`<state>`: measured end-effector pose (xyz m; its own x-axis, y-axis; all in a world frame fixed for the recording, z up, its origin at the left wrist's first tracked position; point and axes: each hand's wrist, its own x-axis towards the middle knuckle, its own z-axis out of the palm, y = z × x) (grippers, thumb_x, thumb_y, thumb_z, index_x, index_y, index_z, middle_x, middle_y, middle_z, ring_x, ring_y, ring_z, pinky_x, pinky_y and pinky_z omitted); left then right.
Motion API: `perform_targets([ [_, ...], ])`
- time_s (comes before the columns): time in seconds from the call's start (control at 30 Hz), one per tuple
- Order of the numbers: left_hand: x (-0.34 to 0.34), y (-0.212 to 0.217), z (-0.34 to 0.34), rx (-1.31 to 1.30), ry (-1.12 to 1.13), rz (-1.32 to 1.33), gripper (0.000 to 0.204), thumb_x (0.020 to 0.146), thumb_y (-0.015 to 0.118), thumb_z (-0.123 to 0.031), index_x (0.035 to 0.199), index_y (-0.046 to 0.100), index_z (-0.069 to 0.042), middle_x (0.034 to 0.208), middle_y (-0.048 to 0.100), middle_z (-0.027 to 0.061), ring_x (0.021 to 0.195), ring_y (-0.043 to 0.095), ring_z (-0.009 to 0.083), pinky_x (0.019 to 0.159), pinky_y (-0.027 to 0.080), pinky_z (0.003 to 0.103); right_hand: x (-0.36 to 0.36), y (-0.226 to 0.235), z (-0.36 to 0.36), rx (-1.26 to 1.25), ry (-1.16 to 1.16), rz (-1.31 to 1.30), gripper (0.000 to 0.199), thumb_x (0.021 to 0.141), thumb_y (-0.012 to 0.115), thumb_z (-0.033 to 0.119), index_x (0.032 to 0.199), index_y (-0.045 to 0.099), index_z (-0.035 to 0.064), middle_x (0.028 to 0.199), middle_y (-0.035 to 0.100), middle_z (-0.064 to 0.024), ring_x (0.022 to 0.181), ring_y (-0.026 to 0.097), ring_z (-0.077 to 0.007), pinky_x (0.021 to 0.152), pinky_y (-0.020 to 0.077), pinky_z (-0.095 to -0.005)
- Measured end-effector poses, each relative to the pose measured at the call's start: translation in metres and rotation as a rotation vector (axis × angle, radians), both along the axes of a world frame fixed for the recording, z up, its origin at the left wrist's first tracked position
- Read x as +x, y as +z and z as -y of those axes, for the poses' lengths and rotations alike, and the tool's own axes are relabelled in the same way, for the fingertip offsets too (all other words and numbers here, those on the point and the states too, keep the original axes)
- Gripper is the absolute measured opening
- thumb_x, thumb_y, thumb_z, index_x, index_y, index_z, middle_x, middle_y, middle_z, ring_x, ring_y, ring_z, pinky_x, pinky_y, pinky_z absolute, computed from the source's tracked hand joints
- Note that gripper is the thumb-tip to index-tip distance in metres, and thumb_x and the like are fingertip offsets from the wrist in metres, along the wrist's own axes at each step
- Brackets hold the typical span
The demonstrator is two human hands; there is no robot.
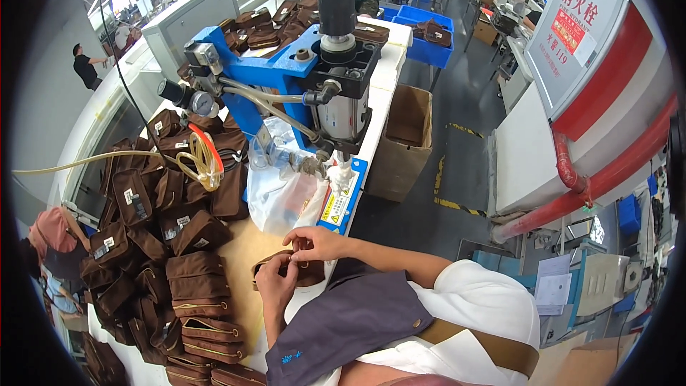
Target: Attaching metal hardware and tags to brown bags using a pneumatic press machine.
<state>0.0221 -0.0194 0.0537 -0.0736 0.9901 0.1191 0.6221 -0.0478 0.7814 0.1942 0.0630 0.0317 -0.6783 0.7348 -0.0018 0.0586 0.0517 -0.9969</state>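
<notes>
A small brown fabric pouch (309, 273) lies at the table's near edge under both hands. My left hand (274, 283) is closed at the pouch's left side, thumb and fingers bent together over its upper edge. Coming in from the right, my right hand (319, 244) pinches thumb against fingers just above the pouch, close to the left fingertips. What lies in that pinch is too small to make out. Beyond the hands, a blue pneumatic press (286, 64) stands with a clear plastic bag (280, 196) at its base.
Many brown pouches (139, 200) are heaped on the left, with a neat stack of zipped ones (200, 282) nearer me. A yellowish air hose (93, 161) crosses the heap. Right of the table stand a cardboard box (404, 161) and a blue bin (425, 25). People work farther off.
</notes>
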Motion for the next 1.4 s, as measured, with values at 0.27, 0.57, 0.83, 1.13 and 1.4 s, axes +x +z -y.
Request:
perform_targets([
  [0.27,0.019,0.054,-0.018,-0.171,-0.512,0.433,0.01,0.087,0.065,-0.007,0.089,0.066,0.003,0.079,0.068,0.0051,0.073,0.062,0.0087,0.068,0.05,0.024,0.049,0.063,-0.028,0.187,0.406,0.035,0.06,0.078,0.077,0.03,0.126,0.053,0.006,0.118,0.057,-0.0074,0.088,0.056,-0.0126,0.073,0.0465,-0.0266],
  [0.57,0.057,0.061,-0.054,-0.158,-0.809,0.368,0.006,0.086,0.063,-0.006,0.09,0.065,-0.001,0.077,0.064,0.0042,0.073,0.057,0.0067,0.066,0.048,0.025,0.104,0.081,-0.025,-0.162,0.519,0.414,0.049,0.079,0.076,0.036,0.114,0.061,0.0054,0.085,0.066,-0.0025,0.062,0.059,-0.0085,0.045,0.0467,-0.0218],
  [0.83,0.095,0.028,-0.106,0.074,-0.67,0.318,0.014,0.081,0.069,-0.013,0.08,0.061,-0.002,0.08,0.059,0.0078,0.069,0.057,0.0161,0.062,0.046,0.03,0.143,0.071,-0.034,0.096,0.02,0.38,0.037,0.07,0.082,0.023,0.093,0.06,0.0051,0.078,0.062,-0.0021,0.076,0.058,-0.0113,0.07,0.0456,-0.0266],
  [1.13,0.107,0.017,-0.146,-0.25,-0.476,0.577,0.016,0.089,0.065,-0.017,0.088,0.06,-0.003,0.077,0.06,0.0021,0.069,0.058,0.0085,0.063,0.047,0.023,0.15,0.075,-0.08,0.0,-0.075,0.309,0.038,0.072,0.079,0.016,0.101,0.057,0.0046,0.087,0.06,0.0004,0.082,0.053,-0.0083,0.077,0.0428,-0.0244],
  [1.4,0.105,0.029,-0.179,-0.294,-0.375,0.73,0.016,0.086,0.065,-0.015,0.089,0.061,0.0,0.079,0.062,0.0043,0.07,0.059,0.0097,0.062,0.048,0.024,0.145,0.069,-0.111,0.013,-0.143,0.253,0.057,0.073,0.08,0.024,0.121,0.056,0.0037,0.103,0.059,-0.0047,0.095,0.054,-0.0127,0.085,0.0451,-0.0257],
])
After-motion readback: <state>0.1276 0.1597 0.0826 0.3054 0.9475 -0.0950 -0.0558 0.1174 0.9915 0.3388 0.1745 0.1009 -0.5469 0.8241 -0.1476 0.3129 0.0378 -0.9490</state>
